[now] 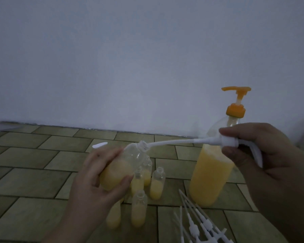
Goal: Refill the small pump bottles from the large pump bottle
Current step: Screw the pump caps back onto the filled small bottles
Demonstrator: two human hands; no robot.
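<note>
My left hand [102, 179] holds a small clear bottle [123, 165] tilted, its open neck pointing up and right, yellow liquid filling its lower half. My right hand [263, 155] grips a white pump head [230, 141]. The pump's long dip tube [174, 142] reaches left, with its tip at the small bottle's mouth. The large bottle [211, 172] with an orange pump top stands behind the right hand, more than half full of yellow liquid. Several small open bottles [157, 183] part-filled with yellow liquid stand below the held bottle.
A pile of white pump heads with tubes [198, 223] lies on the tiled surface [33, 176] at the lower middle. A white pump spout [100, 145] shows behind my left hand. A plain wall [130, 58] rises at the back.
</note>
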